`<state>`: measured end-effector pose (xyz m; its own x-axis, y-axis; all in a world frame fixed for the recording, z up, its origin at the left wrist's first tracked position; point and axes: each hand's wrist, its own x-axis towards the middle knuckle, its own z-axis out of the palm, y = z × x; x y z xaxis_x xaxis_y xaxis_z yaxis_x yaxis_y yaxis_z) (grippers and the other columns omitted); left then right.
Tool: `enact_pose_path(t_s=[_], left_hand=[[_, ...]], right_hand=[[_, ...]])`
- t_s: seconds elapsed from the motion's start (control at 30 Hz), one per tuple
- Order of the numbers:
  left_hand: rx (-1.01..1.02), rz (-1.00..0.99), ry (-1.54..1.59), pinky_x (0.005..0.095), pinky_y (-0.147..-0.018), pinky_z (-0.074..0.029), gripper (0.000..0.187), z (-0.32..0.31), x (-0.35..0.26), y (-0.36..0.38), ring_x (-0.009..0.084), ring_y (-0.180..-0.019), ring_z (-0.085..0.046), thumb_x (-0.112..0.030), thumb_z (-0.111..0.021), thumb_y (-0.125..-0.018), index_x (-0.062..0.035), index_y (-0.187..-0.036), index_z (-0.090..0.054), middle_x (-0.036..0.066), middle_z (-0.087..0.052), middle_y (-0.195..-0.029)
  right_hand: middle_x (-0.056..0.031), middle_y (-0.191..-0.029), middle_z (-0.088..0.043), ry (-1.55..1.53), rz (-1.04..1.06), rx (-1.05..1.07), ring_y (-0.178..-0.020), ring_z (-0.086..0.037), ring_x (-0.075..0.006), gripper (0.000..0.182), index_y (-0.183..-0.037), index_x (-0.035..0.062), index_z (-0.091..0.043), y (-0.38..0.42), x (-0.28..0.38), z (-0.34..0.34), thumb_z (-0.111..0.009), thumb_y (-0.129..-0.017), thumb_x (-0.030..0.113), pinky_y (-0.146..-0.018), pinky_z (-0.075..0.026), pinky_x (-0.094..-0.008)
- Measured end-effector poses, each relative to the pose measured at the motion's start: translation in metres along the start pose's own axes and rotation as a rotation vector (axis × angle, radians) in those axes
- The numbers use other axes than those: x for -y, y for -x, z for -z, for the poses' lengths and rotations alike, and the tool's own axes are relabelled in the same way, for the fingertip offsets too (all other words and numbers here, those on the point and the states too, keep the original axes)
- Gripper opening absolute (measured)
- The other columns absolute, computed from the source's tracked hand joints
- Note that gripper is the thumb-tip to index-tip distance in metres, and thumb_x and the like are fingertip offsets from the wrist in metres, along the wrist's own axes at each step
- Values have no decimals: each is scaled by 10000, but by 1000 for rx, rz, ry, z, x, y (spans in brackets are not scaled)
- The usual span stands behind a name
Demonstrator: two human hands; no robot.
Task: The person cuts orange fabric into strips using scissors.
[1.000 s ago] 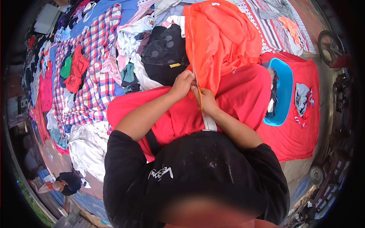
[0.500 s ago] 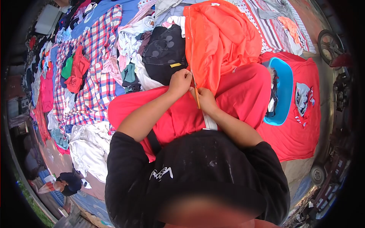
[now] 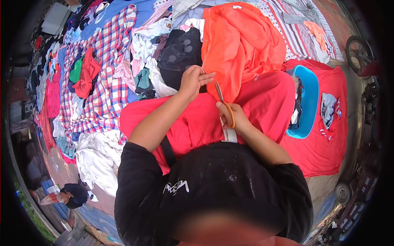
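My right hand is closed round the orange handles of a pair of scissors, whose blades point up and away from me. An orange jacket lies spread over my lap and the cloth beyond, with the scissor blades at its near left edge. Beside that edge, my left hand has its fingers stretched out towards the blades, and no held thing shows in it. A black garment with grey dots is just beyond my left hand. My crossed legs are in red trousers.
To my right a blue tub holds dark and white cloth on a red sheet. Heaps of clothes cover the left side, including a checked cloth and white garments. Another person is at lower left. A wheel is at right.
My right hand has drawn back towards me and turned the scissors, so their blades now show. My left hand has gone from a pinch at the jacket's edge to stretched fingers.
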<state>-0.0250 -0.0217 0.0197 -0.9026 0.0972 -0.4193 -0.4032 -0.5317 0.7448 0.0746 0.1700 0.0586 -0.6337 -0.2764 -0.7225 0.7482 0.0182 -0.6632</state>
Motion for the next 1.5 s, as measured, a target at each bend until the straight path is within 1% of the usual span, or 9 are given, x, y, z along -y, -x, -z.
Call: enact_pose_path(t_s=[0.17,0.3,0.5,0.6,0.8,0.9,1.2,1.4,1.5], left_hand=[[76,16,-23,423,-880,-596,164,-2,13,5,351,-1026,-709,-141,-420,-1015,-45,-896,-478,104,-591,-909],[105,29,-66,437,-926,-576,175,-2,25,7,346,-1050,-704,-165,-417,-1033,-62,-902,-468,146,-643,-952],[113,-4,-126,371,-891,-584,225,-3,29,16,305,-1036,-712,-189,-396,-1062,-17,-963,-502,171,-660,-993],[138,-42,-172,357,-905,-576,234,-1,34,17,292,-1033,-713,-196,-390,-1069,-12,-992,-512,163,-663,-1007],[140,-23,-262,387,-923,-569,250,4,37,16,292,-1035,-706,-248,-410,-1077,-23,-1014,-499,148,-652,-980],[152,-44,-308,341,-798,-590,236,11,44,14,244,-962,-721,-186,-402,-1053,-10,-949,-520,101,-631,-909],[-7,-10,-390,272,-690,-519,252,16,20,17,112,-742,-599,-218,-448,-1030,-37,-880,-538,24,-570,-806],[56,-70,-470,276,-649,-461,251,24,24,14,92,-675,-498,-206,-451,-1026,-40,-864,-546,10,-543,-764],[70,-84,-499,290,-672,-488,258,27,26,14,103,-700,-537,-207,-444,-1026,-27,-875,-549,27,-564,-771]], right_hand=[[-22,-591,-492,-131,55,-41,-412,-478,-130,533,-740,68,-554,11,7,-6,-629,-950,552,-403,-440,-277],[-31,-593,-504,-204,4,41,-405,-502,-147,544,-757,72,-559,2,11,-18,-600,-953,578,-437,-512,-304],[-24,-576,-492,-262,-3,93,-391,-497,-144,535,-754,86,-529,-8,15,-23,-569,-969,574,-440,-525,-332],[-7,-579,-447,-231,13,84,-404,-454,-125,519,-784,98,-501,-11,18,-26,-503,-1006,567,-439,-501,-325],[-5,-579,-432,-253,22,41,-399,-428,-126,521,-778,101,-489,-17,17,-33,-523,-990,576,-428,-460,-327],[0,-579,-424,-300,5,27,-400,-417,-130,532,-774,108,-482,-25,21,-35,-535,-971,599,-436,-441,-334],[-4,-577,-459,-183,-75,77,-405,-460,-139,553,-785,103,-495,-40,47,-36,-551,-945,629,-463,-486,-358],[-7,-574,-459,-251,28,2,-375,-435,-142,536,-794,100,-497,-47,31,-54,-553,-950,609,-419,-458,-330],[-10,-567,-451,-250,104,-11,-358,-408,-148,525,-785,100,-491,-51,23,-54,-558,-953,593,-388,-421,-321]])
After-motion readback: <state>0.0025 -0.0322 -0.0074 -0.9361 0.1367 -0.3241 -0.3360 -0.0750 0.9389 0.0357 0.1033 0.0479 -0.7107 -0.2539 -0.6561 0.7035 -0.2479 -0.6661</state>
